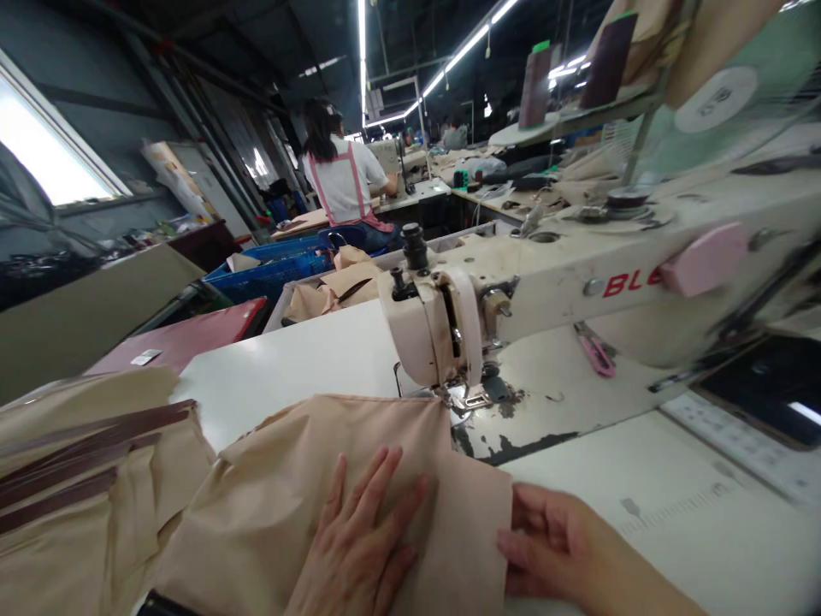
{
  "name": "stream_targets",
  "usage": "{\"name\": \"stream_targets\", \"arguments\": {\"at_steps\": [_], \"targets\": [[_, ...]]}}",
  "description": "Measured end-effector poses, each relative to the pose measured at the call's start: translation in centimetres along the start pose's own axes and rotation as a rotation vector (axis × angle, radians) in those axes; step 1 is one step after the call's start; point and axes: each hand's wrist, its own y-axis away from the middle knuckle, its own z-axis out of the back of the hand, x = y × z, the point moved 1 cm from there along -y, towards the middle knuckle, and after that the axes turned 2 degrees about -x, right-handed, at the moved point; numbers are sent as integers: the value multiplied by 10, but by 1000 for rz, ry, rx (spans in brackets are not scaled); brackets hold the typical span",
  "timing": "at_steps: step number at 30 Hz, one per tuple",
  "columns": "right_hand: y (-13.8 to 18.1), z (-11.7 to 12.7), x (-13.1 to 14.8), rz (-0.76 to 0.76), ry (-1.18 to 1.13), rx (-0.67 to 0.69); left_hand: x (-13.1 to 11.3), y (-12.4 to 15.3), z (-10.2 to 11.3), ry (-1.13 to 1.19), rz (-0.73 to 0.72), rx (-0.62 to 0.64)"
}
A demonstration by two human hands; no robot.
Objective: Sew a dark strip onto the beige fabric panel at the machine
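A piece of beige fabric point(308, 462) lies on the white sewing table, its far edge at the presser foot point(473, 397) of a cream sewing machine point(577, 274). My left hand point(363, 539) rests flat on the fabric, fingers spread. My right hand point(545, 539) pinches the fabric's right edge, fingers curled around it.
More beige fabric with dark brown strips point(77, 462) is piled at the left. A blue crate point(275, 265) holds folded pieces beyond the table. A person in a pink-strapped apron point(343, 175) sits at another machine further back. Pink clippers point(596, 352) lie under the machine arm. A control panel point(763, 393) is at the right.
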Motion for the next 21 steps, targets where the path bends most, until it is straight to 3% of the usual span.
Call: {"name": "stream_targets", "arguments": {"at_steps": [3, 8, 14, 21], "targets": [[-11, 9, 8, 93, 74, -187, -3, -14, 3, 178, -105, -80], [-19, 13, 5, 127, 224, -353, -7, -60, 23, 681, 74, -31], [-22, 19, 0, 88, 230, -386, -10, -109, 26, 926, 70, 171], [-21, 19, -2, 87, 248, -371, -7, -111, 22, 972, 131, 184]]}}
